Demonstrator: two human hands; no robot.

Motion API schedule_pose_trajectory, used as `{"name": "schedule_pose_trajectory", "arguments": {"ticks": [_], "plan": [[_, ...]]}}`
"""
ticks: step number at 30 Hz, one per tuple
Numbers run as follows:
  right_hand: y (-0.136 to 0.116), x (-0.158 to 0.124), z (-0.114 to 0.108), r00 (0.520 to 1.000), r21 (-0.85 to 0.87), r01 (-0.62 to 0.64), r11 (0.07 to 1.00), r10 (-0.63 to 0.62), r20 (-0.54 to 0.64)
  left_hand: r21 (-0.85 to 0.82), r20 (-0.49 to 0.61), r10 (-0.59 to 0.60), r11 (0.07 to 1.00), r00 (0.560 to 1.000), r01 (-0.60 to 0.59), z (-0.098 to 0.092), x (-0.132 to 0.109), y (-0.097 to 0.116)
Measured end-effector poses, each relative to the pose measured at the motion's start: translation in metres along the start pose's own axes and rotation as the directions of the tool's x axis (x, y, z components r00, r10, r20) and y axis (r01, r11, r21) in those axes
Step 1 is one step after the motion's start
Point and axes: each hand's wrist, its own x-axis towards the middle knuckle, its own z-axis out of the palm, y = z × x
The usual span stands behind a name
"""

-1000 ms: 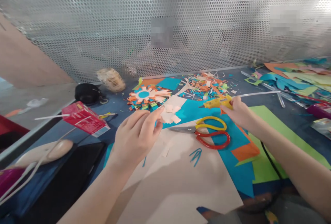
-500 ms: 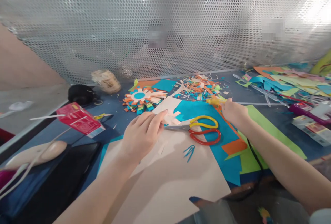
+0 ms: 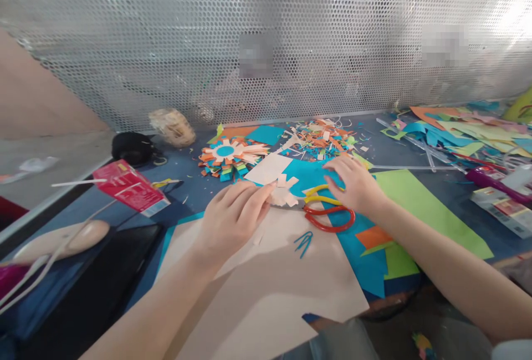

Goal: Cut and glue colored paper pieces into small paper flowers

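Observation:
My left hand (image 3: 236, 216) pinches a small pale pink fringed paper cutout (image 3: 285, 194) between thumb and fingers, above the large pale paper sheet. My right hand (image 3: 357, 185) is empty, fingers apart, above the yellow handle of the scissors (image 3: 332, 226). The scissors lie flat, with one yellow and one red handle loop, their blades mostly hidden by the cutout and my left hand. Behind my right hand a bit of a yellow object (image 3: 362, 160) shows, mostly covered. Thin blue paper strips (image 3: 304, 243) rest on the pale sheet (image 3: 266, 304).
A layered paper flower (image 3: 225, 152) and a heap of scraps (image 3: 322, 137) lie at the back, before a perforated metal panel (image 3: 266, 16). At left are a red drink carton (image 3: 131, 187), a mouse (image 3: 62, 241) and a black flat object (image 3: 91, 288). Green sheets (image 3: 432, 221) spread at right.
My right hand has let go of the yellow object and moved left, opening above the scissors. My left hand keeps the fringed cutout, which has shifted slightly right.

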Motion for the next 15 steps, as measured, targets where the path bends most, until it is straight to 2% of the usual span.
{"name": "schedule_pose_trajectory", "arguments": {"ticks": [3, 6, 10, 12, 13, 15], "plan": [[-0.014, -0.003, 0.004, 0.964, 0.004, 0.258, 0.966, -0.258, -0.059, -0.05, 0.0, -0.004, 0.999, 1.0, 0.004, -0.001, 0.0, 0.004], [-0.026, -0.005, 0.004, 0.913, -0.049, 0.395, 0.917, -0.398, -0.095, -0.135, 0.004, -0.008, 0.991, 1.0, 0.009, -0.001, -0.002, 0.011], [-0.03, -0.007, 0.001, 0.853, -0.097, 0.474, 0.875, -0.483, -0.195, -0.26, -0.007, 0.012, 0.965, 1.0, -0.014, 0.0, -0.001, 0.023], [-0.028, -0.008, -0.001, 0.847, -0.103, 0.473, 0.875, -0.484, -0.222, -0.309, -0.005, 0.022, 0.951, 1.0, -0.023, 0.002, 0.0, 0.029], [-0.027, -0.008, -0.001, 0.846, -0.108, 0.468, 0.877, -0.48, -0.232, -0.341, 0.005, -0.006, 0.94, 1.0, 0.007, 0.002, 0.001, 0.032], [-0.023, -0.008, -0.003, 0.835, -0.129, 0.464, 0.876, -0.482, -0.268, -0.43, 0.079, -0.143, 0.888, 0.987, 0.163, 0.004, 0.002, 0.036]]}}
